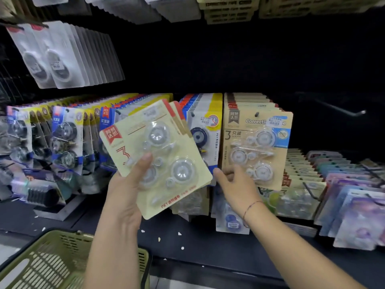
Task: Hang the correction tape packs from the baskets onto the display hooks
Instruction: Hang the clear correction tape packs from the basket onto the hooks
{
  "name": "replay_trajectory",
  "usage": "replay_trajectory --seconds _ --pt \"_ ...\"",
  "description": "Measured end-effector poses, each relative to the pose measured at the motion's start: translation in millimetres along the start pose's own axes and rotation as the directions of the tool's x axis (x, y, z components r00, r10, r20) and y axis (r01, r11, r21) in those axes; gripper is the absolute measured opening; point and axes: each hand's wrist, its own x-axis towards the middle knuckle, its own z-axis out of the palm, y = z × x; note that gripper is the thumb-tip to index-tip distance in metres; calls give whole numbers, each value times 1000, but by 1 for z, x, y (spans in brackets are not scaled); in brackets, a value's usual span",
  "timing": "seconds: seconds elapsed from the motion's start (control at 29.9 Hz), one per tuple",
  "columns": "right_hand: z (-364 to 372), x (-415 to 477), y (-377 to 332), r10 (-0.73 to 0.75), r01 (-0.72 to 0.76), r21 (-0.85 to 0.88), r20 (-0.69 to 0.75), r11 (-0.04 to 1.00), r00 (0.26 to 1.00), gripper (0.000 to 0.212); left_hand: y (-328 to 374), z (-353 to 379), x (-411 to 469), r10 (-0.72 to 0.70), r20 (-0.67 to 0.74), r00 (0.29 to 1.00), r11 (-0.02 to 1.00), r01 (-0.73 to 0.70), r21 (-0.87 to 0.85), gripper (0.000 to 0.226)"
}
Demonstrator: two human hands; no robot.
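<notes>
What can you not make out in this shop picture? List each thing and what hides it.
Head view:
- Number of packs in the left hand: the front pack covers the rest.
- Contents of the green basket: cut off by the bottom edge.
- Print on the top packs: blurred, cut by the top edge.
- Whether the right hand grips the hanging pack: blurred.

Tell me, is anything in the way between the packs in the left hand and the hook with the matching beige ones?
Nothing visible lies between. The left hand holds the beige packs just left of the matching hung row. The right hand is at that row's lower edge, below the hook tip.
</notes>
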Motion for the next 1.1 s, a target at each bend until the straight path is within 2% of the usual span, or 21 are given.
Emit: replay_trajectory --seconds 0.07,0.1,0.17,0.27,0.43,0.5,0.57,0.6,0.67,0.7,0.8,0.9,0.97,1.1 --pt "-21 -17 -2 -64 90 170 -151 981 987 21 -6 12 -2 -14 45 999 999 13 30 58" --pt "-31 -25 -5 -91 142 264 -198 954 976 24 -10 20 -4 -20 66 998 999 17 41 58" --pt "-49 -41 -11 -134 199 398 -186 895 973 39 -20 39 -8 -44 112 993 998 39 51 56" --pt "-65 -56 -9 -139 172 369 -115 913 984 45 -40 74 -16 -95 174 980 995 86 59 58" --pt "-100 -58 23 -4 97 361 -251 927 968 35 -75 128 -35 -147 247 958 985 119 125 67" --pt "-117 -59 35 27 94 402 -286 911 958 33 -84 143 -39 -178 282 943 977 135 164 64" --pt "-135 -61 47 74 98 461 -341 882 937 37 -91 154 -41 -240 340 909 966 188 180 61" --pt "-145 -61 52 108 89 478 -369 874 923 45 -94 158 -43 -267 352 897 958 208 197 63" --pt "-167 -60 63 162 62 475 -417 878 894 62 -99 165 -44 -268 308 913 952 202 231 66" --pt "-178 -59 68 173 59 470 -436 881 883 64 -101 166 -43 -250 268 930 954 190 231 65" --pt "-209 -54 83 179 47 446 -451 894 875 46 -99 165 -35 -177 169 970 977 152 148 60" --pt "-223 -46 97 172 15 392 -437 920 883 28 -93 159 -25 -48 98 994 991 35 131 46" --pt "-226 -43 102 165 13 374 -441 927 882 25 -91 159 -22 2 81 997 991 -13 137 37" --pt "-228 -40 111 162 26 353 -492 935 855 24 -92 161 -24 33 84 996 984 -47 171 36"
